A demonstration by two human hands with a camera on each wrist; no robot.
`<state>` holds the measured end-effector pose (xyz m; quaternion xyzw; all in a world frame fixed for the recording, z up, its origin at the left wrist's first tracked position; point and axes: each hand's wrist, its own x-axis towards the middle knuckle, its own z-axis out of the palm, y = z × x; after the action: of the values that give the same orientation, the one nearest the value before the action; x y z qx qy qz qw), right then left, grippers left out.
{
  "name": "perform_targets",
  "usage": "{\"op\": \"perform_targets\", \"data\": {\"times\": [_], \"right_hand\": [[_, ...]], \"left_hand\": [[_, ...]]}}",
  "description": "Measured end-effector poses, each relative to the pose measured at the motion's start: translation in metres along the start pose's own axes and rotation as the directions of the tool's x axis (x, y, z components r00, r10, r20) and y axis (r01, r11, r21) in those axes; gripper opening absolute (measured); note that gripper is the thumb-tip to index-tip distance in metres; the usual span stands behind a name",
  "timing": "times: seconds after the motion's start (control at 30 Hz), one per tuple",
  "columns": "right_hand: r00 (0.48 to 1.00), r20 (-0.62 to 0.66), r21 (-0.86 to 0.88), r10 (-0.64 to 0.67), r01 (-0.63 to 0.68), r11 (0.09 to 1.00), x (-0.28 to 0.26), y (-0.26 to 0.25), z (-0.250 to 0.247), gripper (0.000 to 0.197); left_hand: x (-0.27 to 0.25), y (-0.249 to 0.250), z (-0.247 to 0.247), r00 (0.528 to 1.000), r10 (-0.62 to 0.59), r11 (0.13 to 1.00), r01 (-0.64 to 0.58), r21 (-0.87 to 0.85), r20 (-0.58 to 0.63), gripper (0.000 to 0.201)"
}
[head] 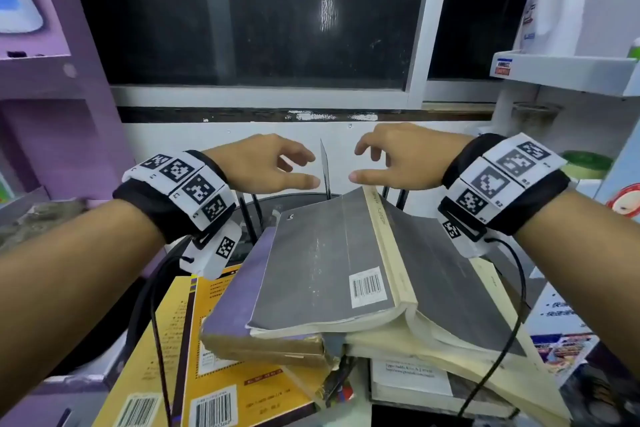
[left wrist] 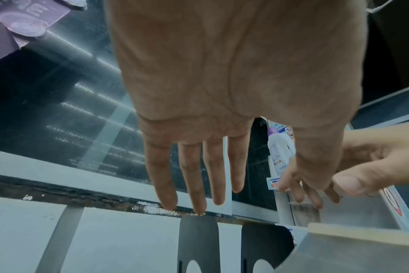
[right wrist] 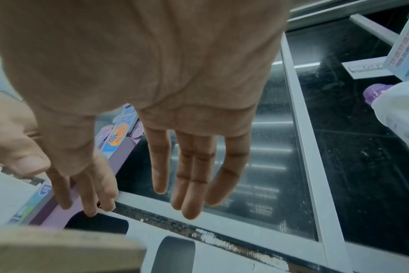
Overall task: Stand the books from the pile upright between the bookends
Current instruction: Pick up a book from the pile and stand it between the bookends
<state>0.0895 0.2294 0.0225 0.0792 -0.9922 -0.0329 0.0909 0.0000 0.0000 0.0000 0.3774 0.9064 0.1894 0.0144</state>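
Observation:
A pile of books lies on a small table. On top is a grey book [head: 325,253], tented with its spine [head: 381,225] uppermost, over a purple book [head: 239,291] and yellow books [head: 221,340]. Black bookends [head: 325,168] stand behind the pile against the wall, and show as dark uprights [left wrist: 199,240] in the left wrist view. My left hand [head: 313,168] and right hand [head: 355,163] hover just above the far end of the grey book, thumbs facing each other, holding nothing. Both wrist views show straight fingers [left wrist: 194,175] [right wrist: 189,175].
A dark window [head: 242,28] fills the back wall. A purple shelf unit [head: 52,97] stands on the left. On the right are white shelves [head: 568,73] with a detergent bottle [head: 554,0] and a green-lidded tub [head: 585,163]. Black cables [head: 512,322] hang from my wrists.

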Motion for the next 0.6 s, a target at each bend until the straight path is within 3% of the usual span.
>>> {"op": "perform_targets", "data": {"times": [0.2, 0.6], "right_hand": [[0.970, 0.224, -0.013, 0.093, -0.092, 0.996, -0.009, -0.004, 0.016, 0.075], [0.940, 0.309, 0.122, 0.146, -0.191, 0.974, -0.006, -0.016, 0.025, 0.054]], "left_hand": [[-0.002, -0.005, 0.012, 0.984, -0.021, 0.999, 0.015, 0.035, 0.179, 0.076], [0.003, -0.008, 0.031, 0.955, -0.002, 0.999, -0.010, 0.038, 0.297, 0.072]]}}
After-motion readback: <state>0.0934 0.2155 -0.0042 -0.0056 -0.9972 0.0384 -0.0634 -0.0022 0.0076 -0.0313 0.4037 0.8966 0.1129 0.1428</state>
